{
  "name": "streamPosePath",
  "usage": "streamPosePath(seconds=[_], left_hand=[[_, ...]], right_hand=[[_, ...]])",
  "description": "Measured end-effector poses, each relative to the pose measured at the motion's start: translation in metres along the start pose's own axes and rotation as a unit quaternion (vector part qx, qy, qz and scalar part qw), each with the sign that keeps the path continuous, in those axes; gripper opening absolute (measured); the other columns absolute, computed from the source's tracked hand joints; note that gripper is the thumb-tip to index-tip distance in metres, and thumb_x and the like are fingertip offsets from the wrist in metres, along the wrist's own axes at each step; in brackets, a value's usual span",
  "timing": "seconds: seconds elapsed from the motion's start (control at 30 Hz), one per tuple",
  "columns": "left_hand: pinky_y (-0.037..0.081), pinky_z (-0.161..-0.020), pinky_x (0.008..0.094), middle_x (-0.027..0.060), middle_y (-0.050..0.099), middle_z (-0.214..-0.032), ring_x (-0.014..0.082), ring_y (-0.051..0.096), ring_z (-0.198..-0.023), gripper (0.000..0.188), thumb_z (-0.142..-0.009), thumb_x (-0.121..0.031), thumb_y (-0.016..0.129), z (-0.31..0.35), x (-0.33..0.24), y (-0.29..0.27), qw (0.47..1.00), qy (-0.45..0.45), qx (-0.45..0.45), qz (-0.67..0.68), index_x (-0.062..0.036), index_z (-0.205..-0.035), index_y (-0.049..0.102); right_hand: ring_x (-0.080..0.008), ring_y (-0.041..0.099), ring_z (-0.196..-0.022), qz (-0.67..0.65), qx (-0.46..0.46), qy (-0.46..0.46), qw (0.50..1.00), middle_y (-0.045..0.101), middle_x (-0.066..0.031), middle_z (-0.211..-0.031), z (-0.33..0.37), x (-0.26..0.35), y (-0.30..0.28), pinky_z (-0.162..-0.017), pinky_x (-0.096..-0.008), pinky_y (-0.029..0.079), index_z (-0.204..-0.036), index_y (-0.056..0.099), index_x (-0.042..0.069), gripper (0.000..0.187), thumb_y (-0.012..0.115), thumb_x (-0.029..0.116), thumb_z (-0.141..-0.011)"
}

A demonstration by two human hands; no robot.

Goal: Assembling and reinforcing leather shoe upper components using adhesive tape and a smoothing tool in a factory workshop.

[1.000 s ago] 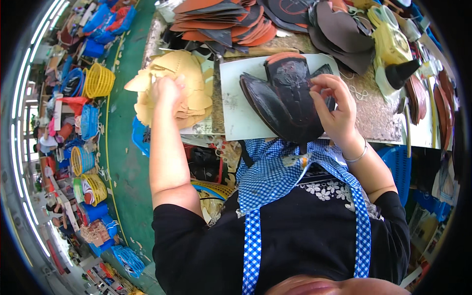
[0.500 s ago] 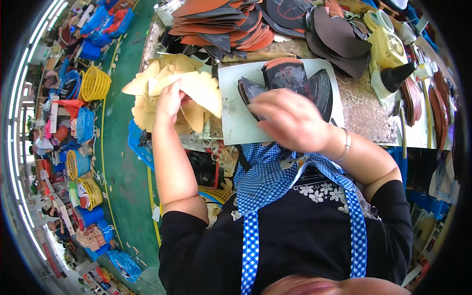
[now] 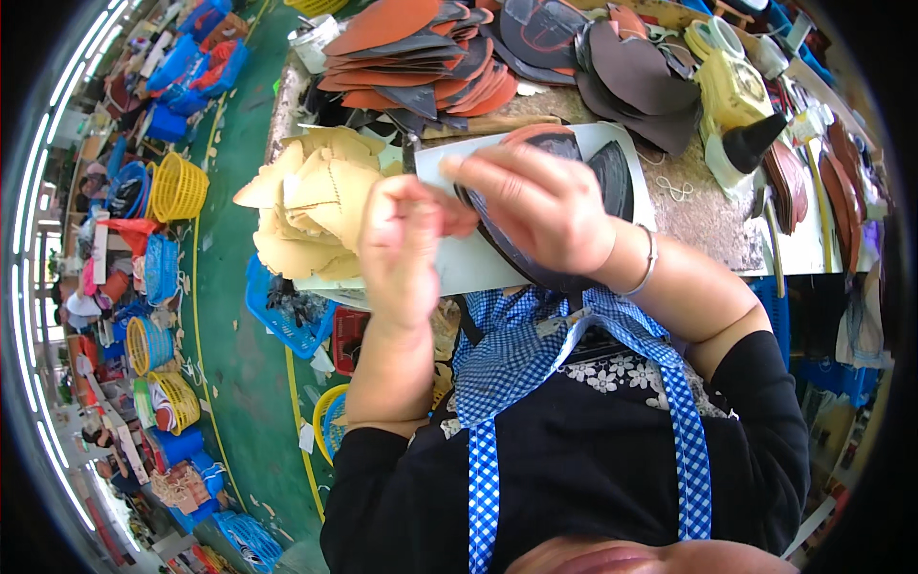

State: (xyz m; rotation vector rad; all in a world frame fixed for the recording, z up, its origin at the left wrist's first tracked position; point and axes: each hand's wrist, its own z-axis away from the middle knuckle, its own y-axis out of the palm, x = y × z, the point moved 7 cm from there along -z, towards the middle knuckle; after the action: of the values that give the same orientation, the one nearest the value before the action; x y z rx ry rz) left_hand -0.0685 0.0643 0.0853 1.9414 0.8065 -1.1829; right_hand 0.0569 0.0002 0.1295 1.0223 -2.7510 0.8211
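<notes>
My left hand (image 3: 404, 244) is raised beside the pile of pale yellow cut pieces (image 3: 330, 201), fingers curled in; anything between them is hidden. Just right of it, my right hand (image 3: 545, 206) hovers over the dark curved pieces (image 3: 612, 177) with orange edges, its fingers pressed together and pointing left, slightly blurred. The two hands' fingertips come close together; I cannot tell whether they touch. Under the dark pieces lies a white board (image 3: 459, 273), partly covered by my hands.
Behind the board rises a stack of orange and black cut pieces (image 3: 402, 57), with dark brown pieces (image 3: 641, 81) to its right. A yellow container (image 3: 736, 91) and a black cone-shaped nozzle (image 3: 754, 143) stand at right. Below the bench's left edge is a blue basket (image 3: 292, 316).
My left hand has let go of the yellow pieces and moved right toward my right hand. The right hand has shifted slightly left, fingers still over the dark pieces.
</notes>
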Motion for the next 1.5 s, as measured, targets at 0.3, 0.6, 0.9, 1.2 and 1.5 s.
streamPosePath(seconds=[0.3,0.6,0.9,1.2,1.5], left_hand=[[0.051,-0.079,0.0259,0.0086,0.066,-0.093,0.0133,0.063,-0.084,0.017,-0.094,-0.007,0.055,-0.004,0.024,0.037,0.993,-0.053,0.028,-0.097,0.0052,-0.103,0.062],[0.049,-0.073,0.0231,0.0080,0.068,-0.088,0.0113,0.063,-0.081,0.020,-0.094,-0.008,0.054,-0.001,0.015,0.069,0.958,0.035,0.083,-0.272,0.0051,-0.107,0.063],[0.047,-0.056,0.0342,0.0163,0.061,-0.074,0.0294,0.060,-0.061,0.006,-0.088,-0.005,0.057,0.001,-0.001,0.096,0.906,0.184,0.063,-0.376,0.0003,-0.087,0.060],[0.046,-0.058,0.0300,0.0067,0.056,-0.065,0.0185,0.056,-0.062,0.014,-0.087,-0.009,0.045,-0.008,0.049,0.078,0.970,-0.129,0.115,0.169,-0.0013,-0.078,0.052],[0.043,-0.042,0.0240,0.0007,0.043,-0.047,0.0128,0.046,-0.042,0.021,-0.081,-0.016,0.040,0.009,0.059,0.042,0.749,-0.257,0.131,0.596,-0.0044,-0.064,0.045]], right_hand=[[-0.0229,0.062,-0.080,-0.108,0.032,0.144,0.983,0.062,-0.0085,-0.093,0.021,-0.027,-0.036,-0.067,-0.0322,0.053,-0.093,0.069,0.006,0.023,0.067,-0.001,-0.072],[-0.0268,0.066,-0.068,-0.014,0.065,0.109,0.992,0.067,-0.0094,-0.081,0.016,-0.020,-0.059,-0.060,-0.0332,0.053,-0.088,0.067,0.005,0.016,0.069,0.006,-0.072],[-0.0207,0.066,-0.065,-0.001,-0.018,0.176,0.984,0.066,-0.0104,-0.077,0.033,-0.015,-0.062,-0.055,-0.0288,0.052,-0.083,0.064,0.002,0.010,0.064,0.001,-0.073],[-0.0255,0.064,-0.091,-0.651,-0.180,0.602,0.426,0.063,-0.0127,-0.098,0.108,-0.077,-0.014,-0.087,-0.0374,0.051,-0.104,0.054,-0.003,0.021,0.044,0.012,-0.093],[-0.0190,0.062,-0.088,-0.262,0.513,0.420,0.701,0.065,-0.0089,-0.090,0.118,-0.064,-0.072,-0.073,-0.0286,0.048,-0.114,0.060,0.003,0.037,0.052,0.017,-0.081]])
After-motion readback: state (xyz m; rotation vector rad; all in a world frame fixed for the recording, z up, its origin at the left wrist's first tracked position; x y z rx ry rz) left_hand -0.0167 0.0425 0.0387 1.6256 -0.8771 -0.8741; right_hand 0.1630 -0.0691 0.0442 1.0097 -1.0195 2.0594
